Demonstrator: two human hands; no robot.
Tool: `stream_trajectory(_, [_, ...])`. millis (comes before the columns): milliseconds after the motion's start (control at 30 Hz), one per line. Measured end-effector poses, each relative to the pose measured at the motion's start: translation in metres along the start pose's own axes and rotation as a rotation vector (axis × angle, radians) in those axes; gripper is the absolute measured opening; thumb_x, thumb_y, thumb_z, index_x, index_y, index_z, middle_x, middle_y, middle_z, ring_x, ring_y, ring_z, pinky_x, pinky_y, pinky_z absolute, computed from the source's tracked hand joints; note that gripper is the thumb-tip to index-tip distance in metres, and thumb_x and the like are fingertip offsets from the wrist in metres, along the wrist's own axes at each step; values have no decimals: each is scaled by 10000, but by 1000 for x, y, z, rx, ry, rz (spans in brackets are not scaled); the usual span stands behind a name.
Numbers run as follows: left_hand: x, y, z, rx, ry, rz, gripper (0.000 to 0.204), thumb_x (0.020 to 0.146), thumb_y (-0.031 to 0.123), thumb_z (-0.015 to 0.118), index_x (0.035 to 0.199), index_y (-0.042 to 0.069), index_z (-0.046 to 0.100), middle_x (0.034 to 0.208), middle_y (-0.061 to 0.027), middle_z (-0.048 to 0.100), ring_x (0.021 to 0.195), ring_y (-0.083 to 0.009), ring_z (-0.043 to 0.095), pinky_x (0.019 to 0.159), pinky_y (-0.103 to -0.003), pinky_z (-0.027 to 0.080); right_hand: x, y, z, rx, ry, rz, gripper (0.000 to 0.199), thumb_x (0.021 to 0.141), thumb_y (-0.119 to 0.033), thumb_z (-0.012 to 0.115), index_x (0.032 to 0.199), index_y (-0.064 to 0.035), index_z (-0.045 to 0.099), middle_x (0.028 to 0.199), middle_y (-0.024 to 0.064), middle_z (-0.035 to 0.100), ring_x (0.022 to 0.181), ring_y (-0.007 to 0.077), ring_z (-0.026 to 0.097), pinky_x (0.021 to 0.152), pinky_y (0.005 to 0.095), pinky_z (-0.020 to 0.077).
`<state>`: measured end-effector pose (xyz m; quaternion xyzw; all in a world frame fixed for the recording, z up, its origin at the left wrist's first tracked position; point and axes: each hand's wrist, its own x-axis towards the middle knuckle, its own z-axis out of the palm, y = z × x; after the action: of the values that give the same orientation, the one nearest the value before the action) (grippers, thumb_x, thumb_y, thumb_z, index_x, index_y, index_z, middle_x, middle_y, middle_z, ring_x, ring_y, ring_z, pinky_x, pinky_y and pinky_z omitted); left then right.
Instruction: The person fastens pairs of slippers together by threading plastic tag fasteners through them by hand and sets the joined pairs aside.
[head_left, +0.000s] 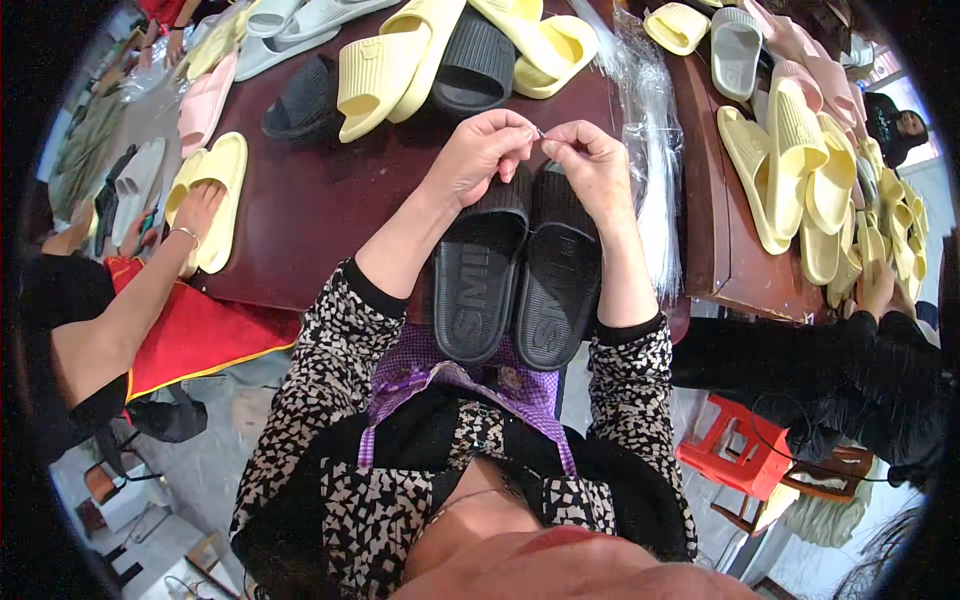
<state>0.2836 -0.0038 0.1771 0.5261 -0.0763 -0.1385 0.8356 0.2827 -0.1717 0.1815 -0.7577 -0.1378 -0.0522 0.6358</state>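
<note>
A pair of black slide slippers (482, 285) lies side by side at the table's near edge, open toes away from me, with raised lettering on the insoles. Over their far ends, my left hand (480, 155) and my right hand (592, 170) meet, fingertips close together. Both hands are closed in a pinch on a small thin dark piece (541, 134), too small to identify. Beyond them lie yellow slides (385, 75) and a black slide (475, 65).
A clear plastic bundle of thin strips (655, 190) runs along the table (300, 215) at right. Yellow slides (797, 150) crowd the right-hand table. At left, another person's hand (200, 207) touches a yellow slide (225, 190). A red stool (735, 445) stands below right.
</note>
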Motion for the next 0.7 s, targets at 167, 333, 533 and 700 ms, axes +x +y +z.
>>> stream_trajectory(167, [-1,0,-1,32,73,70,57,847,71,599,868,21,615,719,-22,604,503,-40,484,446,-158,391,0,-5,2,-24,4,14,36,789,-4,661,820,-14,646,747,-30,613,685,37,516,635,195,436])
stream_trajectory(333, [-2,0,3,126,152,129,53,828,69,624,857,25,620,730,-16,619,509,-30,483,450,-145,375,-1,-7,3,-96,-3,7,47,782,-18,671,820,-12,644,740,-22,619,679,39,517,635,200,440])
stream_trajectory(533, [-3,-3,9,257,231,217,55,818,79,637,843,30,631,730,4,617,522,-17,470,468,-140,369,0,-7,4,-138,2,-10,56,778,-28,676,817,-11,640,738,-10,626,671,48,522,634,208,446])
stream_trajectory(700, [-4,-6,10,404,272,332,39,815,73,639,832,38,638,720,30,601,566,-5,479,499,-150,389,-1,-7,6,-160,6,-4,57,778,-28,674,816,-9,636,734,-8,626,666,49,526,630,209,449])
